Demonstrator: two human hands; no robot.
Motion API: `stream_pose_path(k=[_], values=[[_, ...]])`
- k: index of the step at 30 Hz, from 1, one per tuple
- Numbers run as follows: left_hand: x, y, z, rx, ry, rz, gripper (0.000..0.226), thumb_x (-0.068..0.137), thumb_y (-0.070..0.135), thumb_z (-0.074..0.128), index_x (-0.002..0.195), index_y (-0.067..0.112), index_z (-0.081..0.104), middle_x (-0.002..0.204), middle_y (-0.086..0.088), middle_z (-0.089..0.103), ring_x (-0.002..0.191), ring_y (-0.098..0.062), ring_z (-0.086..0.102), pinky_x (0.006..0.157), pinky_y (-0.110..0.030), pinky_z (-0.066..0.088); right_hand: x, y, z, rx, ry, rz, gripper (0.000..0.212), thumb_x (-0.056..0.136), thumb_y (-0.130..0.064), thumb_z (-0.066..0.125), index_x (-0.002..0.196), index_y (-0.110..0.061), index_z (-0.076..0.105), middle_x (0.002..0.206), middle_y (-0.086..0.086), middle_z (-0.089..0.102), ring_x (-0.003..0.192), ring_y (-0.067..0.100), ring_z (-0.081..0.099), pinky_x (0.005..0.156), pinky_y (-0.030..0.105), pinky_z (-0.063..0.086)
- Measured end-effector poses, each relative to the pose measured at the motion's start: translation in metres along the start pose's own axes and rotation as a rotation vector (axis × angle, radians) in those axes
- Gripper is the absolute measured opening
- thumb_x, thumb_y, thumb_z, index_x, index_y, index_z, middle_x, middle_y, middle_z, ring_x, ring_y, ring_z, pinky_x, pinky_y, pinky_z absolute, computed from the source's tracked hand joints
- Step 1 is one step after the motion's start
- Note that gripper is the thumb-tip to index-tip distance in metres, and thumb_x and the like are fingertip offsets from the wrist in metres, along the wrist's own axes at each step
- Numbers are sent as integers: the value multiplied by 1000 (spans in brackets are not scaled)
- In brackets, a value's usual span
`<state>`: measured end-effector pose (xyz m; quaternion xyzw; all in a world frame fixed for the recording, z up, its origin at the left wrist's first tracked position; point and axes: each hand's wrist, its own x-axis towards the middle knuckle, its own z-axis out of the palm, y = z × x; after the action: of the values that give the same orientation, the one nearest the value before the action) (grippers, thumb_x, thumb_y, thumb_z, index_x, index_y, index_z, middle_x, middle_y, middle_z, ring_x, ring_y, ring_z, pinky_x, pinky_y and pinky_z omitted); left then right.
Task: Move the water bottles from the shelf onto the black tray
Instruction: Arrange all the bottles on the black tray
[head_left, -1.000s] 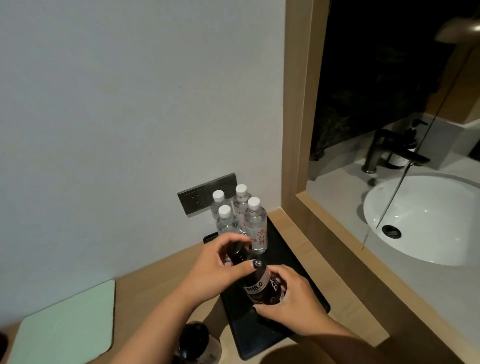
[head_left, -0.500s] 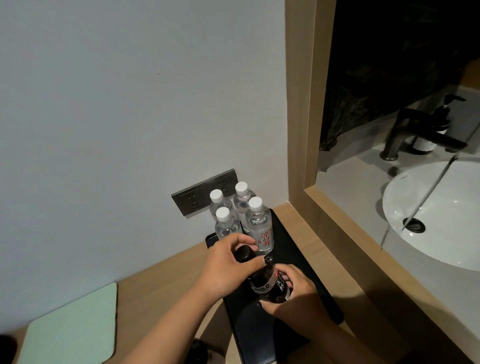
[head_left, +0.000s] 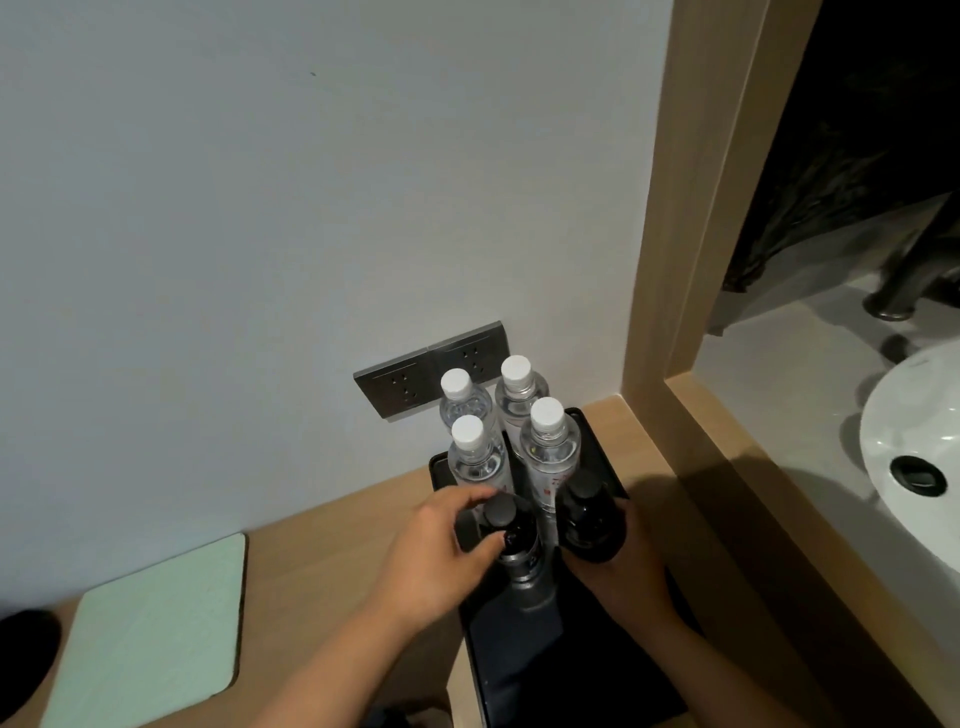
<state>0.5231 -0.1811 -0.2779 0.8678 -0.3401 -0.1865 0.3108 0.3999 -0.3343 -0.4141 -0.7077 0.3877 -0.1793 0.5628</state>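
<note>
Left hand around one dark bottle; right hand around another; both upright on black tray

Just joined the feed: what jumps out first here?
Four clear bottles with white caps stand clustered at the far end of the black tray, against the wall. In front of them stand two dark bottles: the left hand holds the left dark bottle, the right hand the right dark bottle. A pale green mat lies at the left.
</note>
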Motion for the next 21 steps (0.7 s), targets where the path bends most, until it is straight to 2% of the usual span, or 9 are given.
stream_pose_path(k=[2,6,8,13,16,21], values=[[4,-2,8,50,6,21,44,75,28,74,118,31,62,114,15,64,107,-1,58,96,-22,47,5,0,2,1,-7,17,66,53,-16,90,100,-38,49,109,-1,63,100,10,61,82,22,47],[9,-3,18,113,94,55,38,73,33,76,109,30,65,106,15,67,102,-5,61,89,-23,48,9,-1,2,-24,-29,10,65,50,-31,89,101,-37,49,108,0,62,100,12,62,84,30,52],[9,-5,19,148,90,70,38,75,35,74,111,31,64,107,14,67,103,-7,61,89,-27,49,9,-2,2,-53,-38,-4,65,52,-28,90,103,-34,50,107,-2,63,100,11,63,85,31,53],[7,-7,19,218,52,88,43,80,35,69,122,29,59,120,9,65,114,-12,58,94,-29,47,4,-10,1,-63,-68,21,64,58,-23,90,104,-36,49,107,-8,63,99,3,61,80,17,47],[7,-6,18,246,37,103,43,82,34,67,123,28,58,121,8,65,115,-13,58,94,-31,48,1,-13,1,-68,-83,37,61,60,-21,88,107,-31,50,105,-9,62,98,1,60,76,15,46],[4,-1,15,254,46,85,39,81,32,69,119,28,60,114,7,67,108,-13,60,89,-28,48,0,-8,4,-140,-87,6,54,55,-22,83,99,-33,53,100,-6,64,96,8,63,81,30,54]])
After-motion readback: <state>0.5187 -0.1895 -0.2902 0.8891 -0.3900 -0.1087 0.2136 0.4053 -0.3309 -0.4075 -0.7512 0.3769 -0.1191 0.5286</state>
